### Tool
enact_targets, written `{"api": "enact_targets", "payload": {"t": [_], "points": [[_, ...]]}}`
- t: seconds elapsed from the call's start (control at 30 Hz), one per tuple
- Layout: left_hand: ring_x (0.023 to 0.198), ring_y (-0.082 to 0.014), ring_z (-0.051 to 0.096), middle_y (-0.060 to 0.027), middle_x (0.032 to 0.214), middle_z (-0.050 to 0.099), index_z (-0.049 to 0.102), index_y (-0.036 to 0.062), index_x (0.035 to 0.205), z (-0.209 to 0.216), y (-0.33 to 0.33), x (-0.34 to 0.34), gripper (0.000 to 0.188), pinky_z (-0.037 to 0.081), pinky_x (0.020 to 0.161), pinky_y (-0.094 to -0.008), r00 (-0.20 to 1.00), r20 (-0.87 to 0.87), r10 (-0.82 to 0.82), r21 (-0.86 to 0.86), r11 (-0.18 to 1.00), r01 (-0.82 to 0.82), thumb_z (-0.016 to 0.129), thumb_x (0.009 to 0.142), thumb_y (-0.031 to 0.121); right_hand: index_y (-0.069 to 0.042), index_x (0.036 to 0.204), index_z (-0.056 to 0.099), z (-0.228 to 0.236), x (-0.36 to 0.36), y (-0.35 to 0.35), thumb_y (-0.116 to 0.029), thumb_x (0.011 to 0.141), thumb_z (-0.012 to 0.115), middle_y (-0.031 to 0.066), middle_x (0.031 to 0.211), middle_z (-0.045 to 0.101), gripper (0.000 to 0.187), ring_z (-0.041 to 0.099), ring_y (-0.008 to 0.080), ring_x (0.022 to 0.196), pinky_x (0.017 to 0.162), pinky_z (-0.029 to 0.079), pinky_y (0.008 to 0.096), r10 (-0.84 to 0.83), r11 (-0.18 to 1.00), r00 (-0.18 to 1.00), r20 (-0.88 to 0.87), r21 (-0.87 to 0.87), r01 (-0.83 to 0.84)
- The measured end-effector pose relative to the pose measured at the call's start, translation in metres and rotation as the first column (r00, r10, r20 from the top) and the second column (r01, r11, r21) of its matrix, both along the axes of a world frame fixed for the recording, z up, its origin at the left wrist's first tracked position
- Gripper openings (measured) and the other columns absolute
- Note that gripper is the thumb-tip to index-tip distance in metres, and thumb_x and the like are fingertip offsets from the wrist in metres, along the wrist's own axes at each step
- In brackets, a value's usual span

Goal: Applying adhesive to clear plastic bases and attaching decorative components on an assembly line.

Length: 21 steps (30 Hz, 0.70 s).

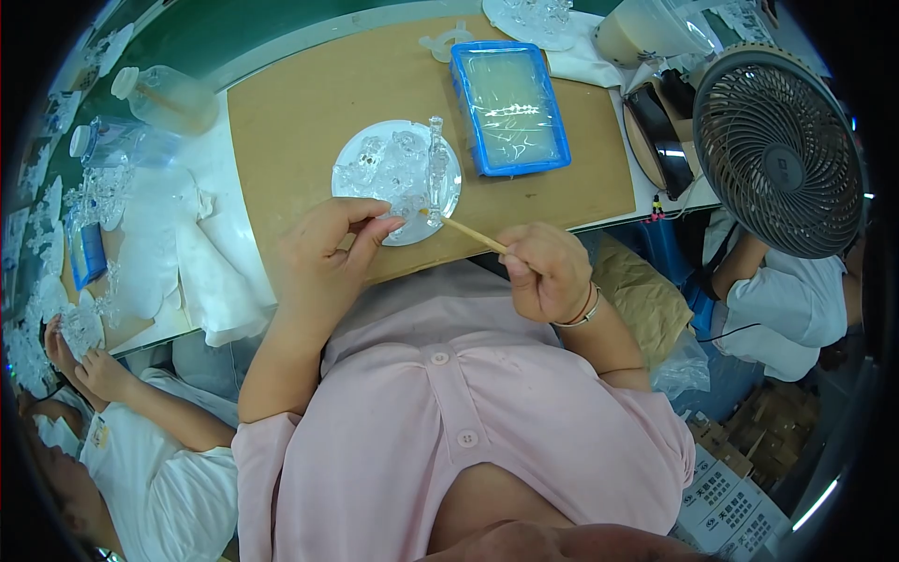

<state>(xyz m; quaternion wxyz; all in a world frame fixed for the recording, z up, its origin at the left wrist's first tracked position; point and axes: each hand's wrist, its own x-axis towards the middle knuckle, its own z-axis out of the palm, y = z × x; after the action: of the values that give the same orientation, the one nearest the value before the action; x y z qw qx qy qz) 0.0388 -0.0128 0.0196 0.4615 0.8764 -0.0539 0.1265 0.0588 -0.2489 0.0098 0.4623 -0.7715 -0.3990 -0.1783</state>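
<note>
A round white plate (354,208) holds several clear, glass-like pieces (398,164). A long, knobbed clear piece (436,169) lies along its right side. At the plate's near left edge is my left hand (332,248), thumb and fingertips closed in a pinch beside the clear pieces. What they pinch is too small and see-through to make out. My right hand (548,272) grips a thin wooden stick (478,234) between thumb and fingers, right of the plate. The stick's tip reaches the near end of the long clear piece; I cannot tell whether they touch.
A brown board (309,89) lies under the plate. Beyond it sit a blue-rimmed tray (511,108) under clear film and a black fan (782,155) at right. Two plastic bottles (173,98) stand left. One person's hands (94,370) work at lower left; another person (787,290) sits right.
</note>
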Motion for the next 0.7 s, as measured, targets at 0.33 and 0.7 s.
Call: {"api": "enact_targets", "payload": {"t": [0.33,0.7], "points": [[0.068,-0.0146,0.065,-0.008,0.078,0.067,0.067,0.0008,0.085,0.0,0.0,0.0,0.015,0.051,0.062,-0.024,1.0,0.009,-0.01,-0.023,1.0,0.011,0.077,0.075,0.006,-0.002,0.094,0.049,0.016,-0.009,0.003,0.0,0.084,0.056,0.0124,0.069,0.061,0.012,0.056,0.0236,0.052,0.048,0.044,0.0314,0.074,0.995,0.997,0.005,-0.062,-0.074],[0.068,-0.0146,0.063,-0.007,0.08,0.067,0.067,0.0027,0.085,0.004,0.002,0.001,0.016,0.048,0.063,-0.0248,1.0,0.023,-0.022,0.067,0.998,0.02,0.077,0.073,0.005,-0.001,0.093,0.05,0.013,0.004,-0.005,0.0,0.087,0.054,0.0115,0.072,0.062,0.007,0.058,0.0211,0.055,0.05,0.046,0.0289,-0.152,0.987,0.988,-0.004,-0.058,0.151]]}}
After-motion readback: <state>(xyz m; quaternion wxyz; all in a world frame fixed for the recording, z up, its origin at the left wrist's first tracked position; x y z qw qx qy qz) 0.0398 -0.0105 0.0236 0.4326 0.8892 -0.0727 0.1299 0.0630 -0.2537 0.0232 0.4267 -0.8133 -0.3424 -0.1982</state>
